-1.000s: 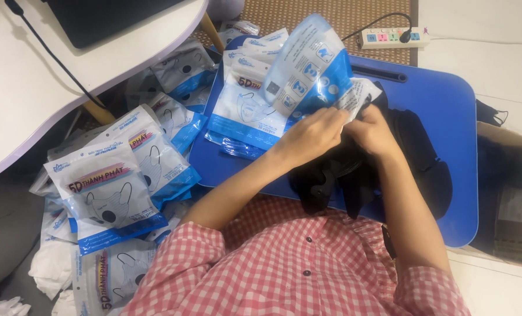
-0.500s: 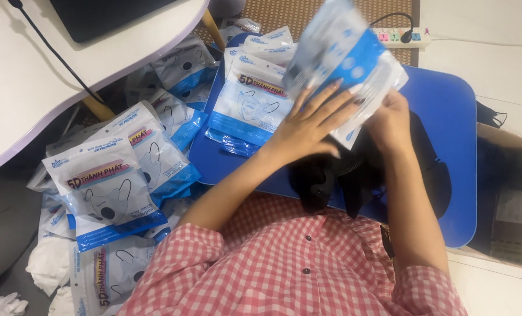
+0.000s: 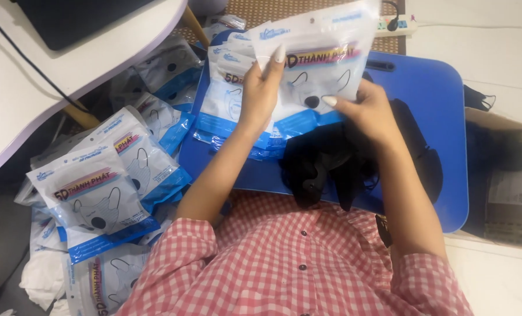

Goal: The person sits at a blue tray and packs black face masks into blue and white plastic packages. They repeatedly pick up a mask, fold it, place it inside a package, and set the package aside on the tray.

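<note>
Both hands hold up one flat plastic mask packet [image 3: 319, 64], white and blue with a black mask drawn on it, over the blue lap tray [image 3: 436, 117]. My left hand [image 3: 261, 93] grips its left edge, fingers spread on the front. My right hand [image 3: 366, 111] pinches its lower right corner. Under the hands lies a heap of loose black masks [image 3: 337, 164] on the tray. More packets [image 3: 228, 82] are stacked on the tray's left part.
A pile of filled mask packets [image 3: 97, 193] covers the floor at the left. A white desk [image 3: 33, 76] with a dark cable overhangs it. A cardboard box [image 3: 506, 181] stands at the right, a power strip [image 3: 395, 24] beyond the tray.
The packet has been turned from tilted to face-on and brought lower, nearer the camera. My left hand shifted to its left edge, my right hand to its lower corner.
</note>
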